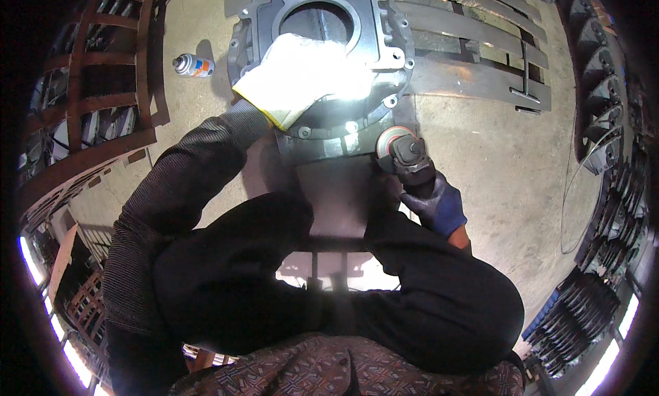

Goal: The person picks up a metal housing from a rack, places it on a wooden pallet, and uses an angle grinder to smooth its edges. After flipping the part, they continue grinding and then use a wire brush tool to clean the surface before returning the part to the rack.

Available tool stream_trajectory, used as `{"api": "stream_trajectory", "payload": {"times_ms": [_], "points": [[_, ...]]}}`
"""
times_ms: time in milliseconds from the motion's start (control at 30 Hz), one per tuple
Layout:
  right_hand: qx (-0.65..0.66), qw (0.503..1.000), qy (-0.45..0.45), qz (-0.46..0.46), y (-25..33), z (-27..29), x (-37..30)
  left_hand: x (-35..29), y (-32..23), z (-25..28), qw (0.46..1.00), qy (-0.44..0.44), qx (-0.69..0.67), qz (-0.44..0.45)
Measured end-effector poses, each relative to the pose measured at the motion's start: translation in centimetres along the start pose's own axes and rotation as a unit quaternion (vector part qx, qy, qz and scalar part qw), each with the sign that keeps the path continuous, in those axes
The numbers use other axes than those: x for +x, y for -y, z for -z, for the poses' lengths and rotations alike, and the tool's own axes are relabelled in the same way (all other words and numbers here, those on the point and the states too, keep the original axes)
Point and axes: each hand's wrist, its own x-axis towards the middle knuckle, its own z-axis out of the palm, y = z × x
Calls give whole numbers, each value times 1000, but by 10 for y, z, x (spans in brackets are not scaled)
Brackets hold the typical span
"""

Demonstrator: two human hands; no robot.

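Dark blue in its glove, the right hand (434, 202) is wrapped around a grinder (410, 157); if the tool kicks or swings near, its disc (386, 141) could snag the black trousers (439, 272) on the right leg; a slip far and left could carry it into the left hand (292, 77), and the glare there might mask the approach; that white-gloved hand lies over the grey casting (368, 25), its fingers too washed out to tell whether they spread or grip; the casting stretches beyond it, left and far of the right hand.
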Motion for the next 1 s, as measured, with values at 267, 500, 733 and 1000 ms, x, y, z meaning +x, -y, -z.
{"api": "stream_trajectory", "payload": {"times_ms": [267,500,733,1000], "points": [[16,982,-157,-101,-101,-4,15,-14,16,16,1000,-18,-17,-18],[-113,914,-298,-249,-232,9,31,-34,54,47,987,-149,-31,54],[-333,861,-300,-239,-280,-35,21,-96,116,23,924,-190,2,333],[-117,960,-252,44,-153,8,94,-173,153,-71,855,-166,-351,344]]}}
